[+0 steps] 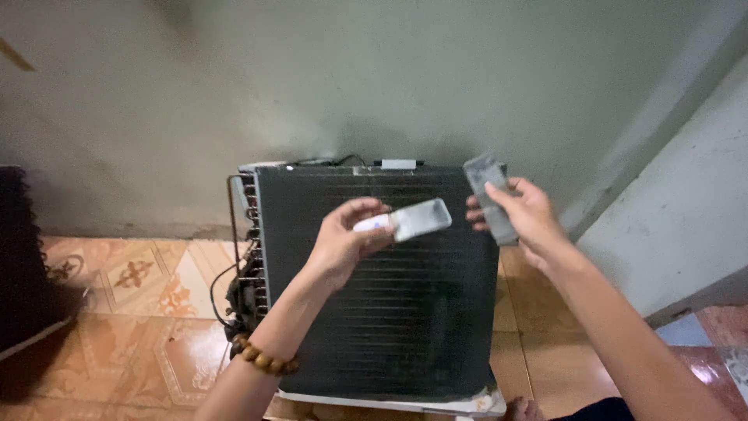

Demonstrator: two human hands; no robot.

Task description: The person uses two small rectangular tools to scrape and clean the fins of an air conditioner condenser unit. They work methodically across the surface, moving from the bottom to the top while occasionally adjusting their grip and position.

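Two hands up over the unit in the head view. Left hand (pixel 340 243) is closed on a flat white remote-shaped piece (pixel 405 221) with a grey, dusty-looking face, held tilted above the dark finned coil (pixel 374 312). Right hand (pixel 523 217) is clamped around a grey, grimy flat cover (pixel 489 196), held slanted just beside the coil's upper right corner. Wooden bead bracelet (pixel 265 359) sits on the left wrist. Copper tubing (pixel 243 257) runs down the coil's left side, above the patterned tile floor (pixel 132 288).
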